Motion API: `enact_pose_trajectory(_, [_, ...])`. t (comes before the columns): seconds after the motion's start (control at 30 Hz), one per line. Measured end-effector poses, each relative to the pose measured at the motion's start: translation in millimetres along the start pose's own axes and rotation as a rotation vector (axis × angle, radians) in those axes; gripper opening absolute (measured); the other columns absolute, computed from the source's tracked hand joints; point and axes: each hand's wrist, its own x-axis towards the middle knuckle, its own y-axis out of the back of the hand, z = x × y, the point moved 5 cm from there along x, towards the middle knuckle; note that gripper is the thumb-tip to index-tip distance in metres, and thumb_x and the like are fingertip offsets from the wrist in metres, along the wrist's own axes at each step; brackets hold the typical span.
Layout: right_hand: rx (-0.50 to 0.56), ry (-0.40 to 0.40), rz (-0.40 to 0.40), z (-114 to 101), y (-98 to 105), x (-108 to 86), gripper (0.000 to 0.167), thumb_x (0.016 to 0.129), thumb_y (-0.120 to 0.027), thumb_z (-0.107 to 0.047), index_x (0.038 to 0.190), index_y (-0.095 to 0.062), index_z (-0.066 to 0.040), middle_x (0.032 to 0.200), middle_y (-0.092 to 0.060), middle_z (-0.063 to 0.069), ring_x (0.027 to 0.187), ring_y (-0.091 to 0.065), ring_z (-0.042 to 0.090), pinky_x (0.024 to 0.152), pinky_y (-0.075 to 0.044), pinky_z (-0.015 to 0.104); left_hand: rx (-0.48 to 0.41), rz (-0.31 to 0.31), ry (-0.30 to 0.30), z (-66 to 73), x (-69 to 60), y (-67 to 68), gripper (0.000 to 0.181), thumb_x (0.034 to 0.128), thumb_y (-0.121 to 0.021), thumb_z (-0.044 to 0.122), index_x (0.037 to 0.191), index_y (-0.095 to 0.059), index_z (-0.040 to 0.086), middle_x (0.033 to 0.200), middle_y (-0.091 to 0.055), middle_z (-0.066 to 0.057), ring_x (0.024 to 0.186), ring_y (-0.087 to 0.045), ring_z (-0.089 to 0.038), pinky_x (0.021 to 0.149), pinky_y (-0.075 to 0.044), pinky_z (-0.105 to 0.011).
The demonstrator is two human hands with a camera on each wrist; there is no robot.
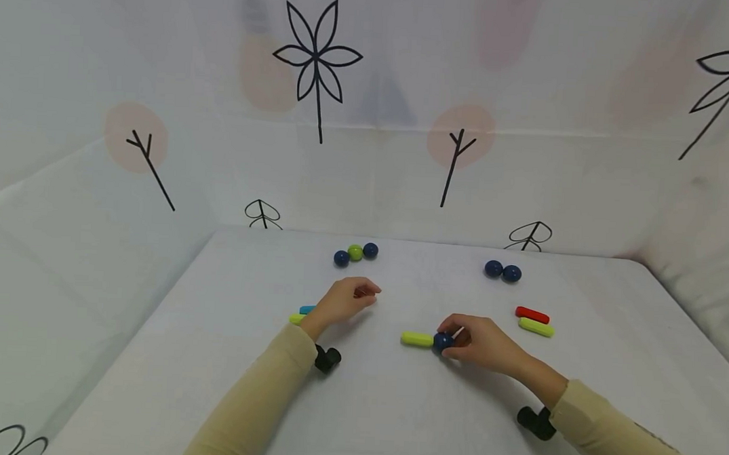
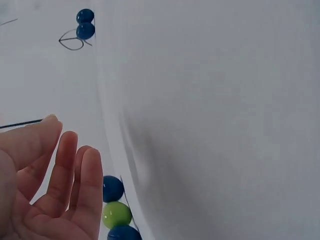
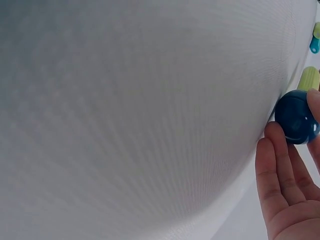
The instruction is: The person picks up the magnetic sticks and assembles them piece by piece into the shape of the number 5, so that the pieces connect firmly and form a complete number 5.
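My right hand [image 1: 480,342] pinches a dark blue ball [image 1: 442,342] between thumb and fingers, low over the white table. The ball touches the right end of a yellow-green stick [image 1: 416,339]; the right wrist view also shows the blue ball [image 3: 296,117] between the fingertips. My left hand [image 1: 344,301] hovers over the table with loosely bent fingers and nothing in it. Beneath that wrist lie a blue stick [image 1: 307,310] and another yellow-green stick [image 1: 297,318], both partly hidden. In the left wrist view, the left hand [image 2: 60,185] has a gap between thumb and fingers.
Farther back, a green ball [image 1: 354,253] sits between two dark blue balls [image 1: 341,258]. Two more blue balls [image 1: 502,271] touch at the back right. A red stick [image 1: 532,315] and a yellow-green stick [image 1: 536,327] lie side by side at right. Patterned cloth [image 1: 372,180] hangs behind.
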Motion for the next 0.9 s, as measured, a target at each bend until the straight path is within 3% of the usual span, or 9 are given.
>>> enact_pose_trajectory(0.23, [0.023,-0.007,-0.008,2,-2,0.1,0.031,0.079,-0.075,-0.014,0.106,-0.060,-0.008,0.095,-0.063,0.000,0.080,-0.058,0.016,0.067,-0.050,0.023,-0.034,0.097,-0.008,-7.4,3.1,12.7,0.019,0.0917,-0.060,0.014,0.110,-0.065,0.008,0.097,-0.063,0.001,0.092,-0.056,-0.016,0.081,-0.046,-0.030])
enact_pose_trajectory(0.57, [0.016,0.002,-0.010,1,-1,-0.5,0.031,0.080,-0.074,-0.015,0.106,-0.060,-0.009,0.094,-0.062,0.000,0.079,-0.058,0.016,0.066,-0.050,0.023,-0.068,0.227,0.048,-24.8,19.0,26.6,0.018,0.0897,-0.063,0.013,0.107,-0.066,0.008,0.093,-0.063,-0.001,0.090,-0.057,-0.016,0.077,-0.047,-0.028])
enact_pose_trajectory(0.9, [0.018,-0.017,-0.012,0,0,-0.3,0.031,0.080,-0.074,-0.013,0.107,-0.060,-0.008,0.094,-0.063,0.000,0.080,-0.058,0.017,0.066,-0.050,0.023,-0.081,0.369,0.073,-27.8,26.6,42.2,0.019,0.0864,-0.066,0.010,0.104,-0.066,0.003,0.091,-0.062,-0.006,0.087,-0.056,-0.020,0.079,-0.046,-0.032])
